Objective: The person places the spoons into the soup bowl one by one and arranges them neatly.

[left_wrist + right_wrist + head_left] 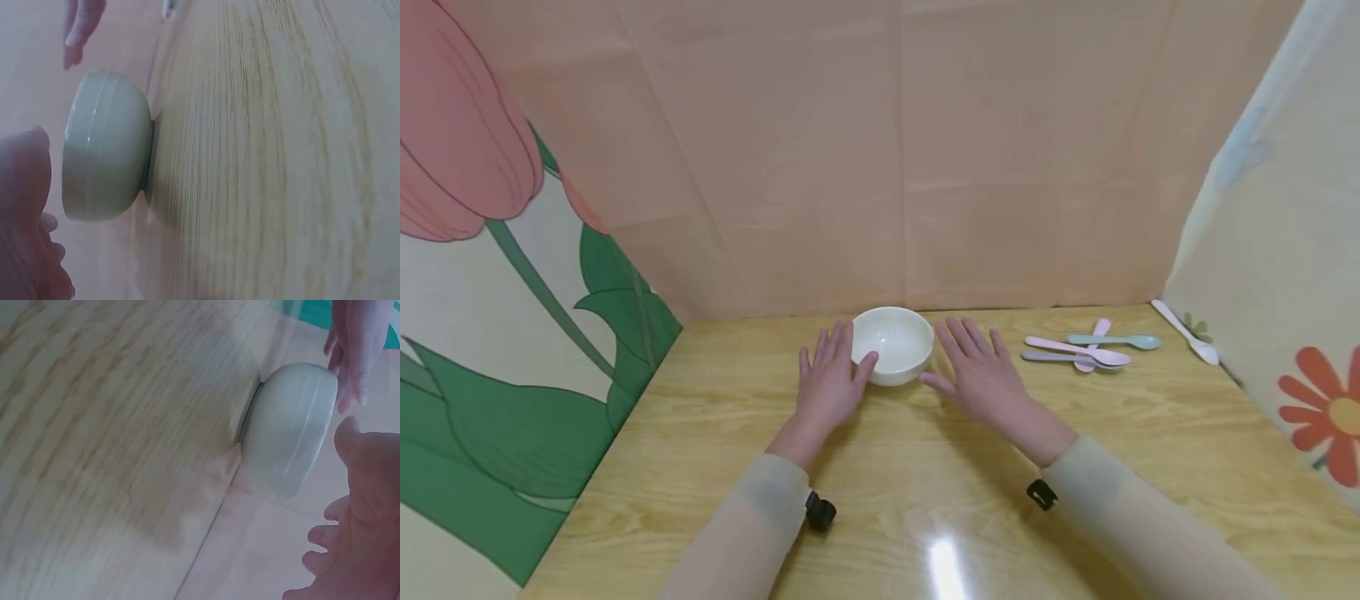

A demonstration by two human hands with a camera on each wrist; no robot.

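A white bowl (892, 343) stands upright on the wooden table near the back wall; its inside looks bare. My left hand (832, 379) is at the bowl's left side, fingers extended forward and thumb near the rim; whether it touches cannot be told. On the other side my right hand (981, 371) hovers with straight, slightly spread fingers, a small gap from the bowl. In the left wrist view the bowl (109, 147) sits on its foot between both hands. The right wrist view shows the same bowl (290, 431) beside my right thumb. Neither hand holds anything.
Several spoons lie crossed in a pile at the right, among them a pink spoon (1078, 350) and a light blue spoon (1116, 341). A white spoon (1185, 332) lies apart near the right wall. A pink backdrop (902, 167) closes off the table's (880, 467) rear edge.
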